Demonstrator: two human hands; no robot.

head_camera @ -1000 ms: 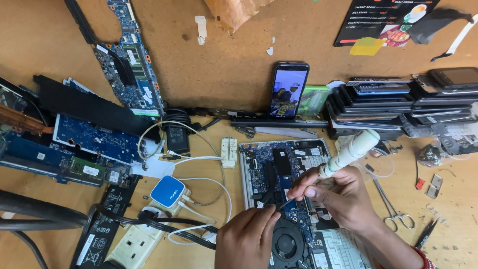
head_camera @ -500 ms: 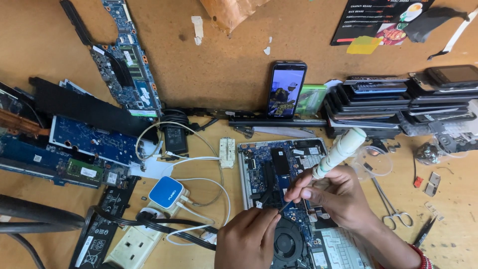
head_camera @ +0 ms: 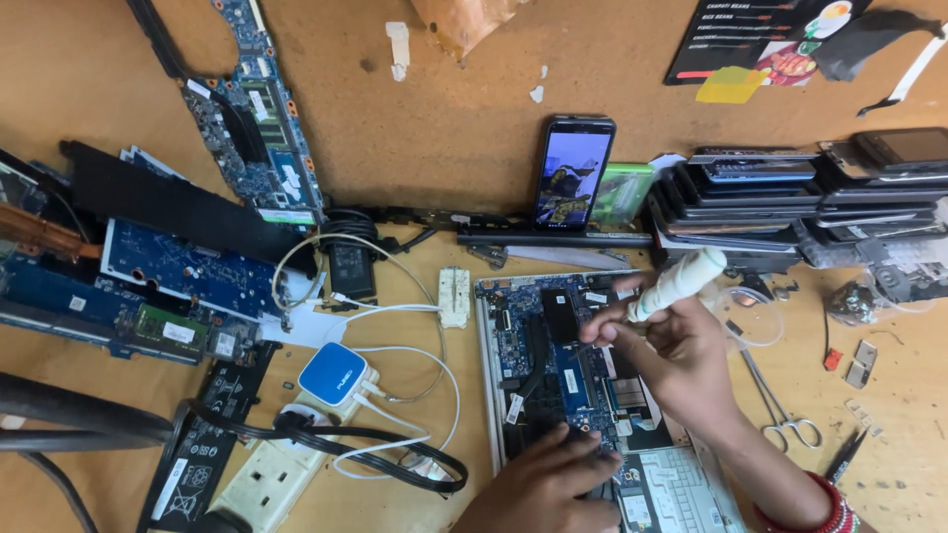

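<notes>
An opened laptop (head_camera: 513, 326) lies on the wooden bench with its blue circuit board and black fan exposed. My left hand (head_camera: 543, 484) rests flat on the lower part of the board, near the fan, fingers spread. My right hand (head_camera: 676, 360) hovers over the middle of the board and grips a white-handled screwdriver (head_camera: 679, 282), whose handle tilts up to the right. Its tip is hidden behind my fingers. Red bangles ring my right wrist.
A phone (head_camera: 573, 173) stands against the back wall. Stacked laptops (head_camera: 790, 192) sit at the right. Loose circuit boards (head_camera: 178, 271) lie at the left. A blue charger (head_camera: 333, 373), white cables and a power strip (head_camera: 262, 479) lie left of the laptop. Scissors (head_camera: 780, 410) lie right.
My right hand with the screwdriver has lifted slightly and moved up the board. My left hand has stayed low on the laptop near the fan.
</notes>
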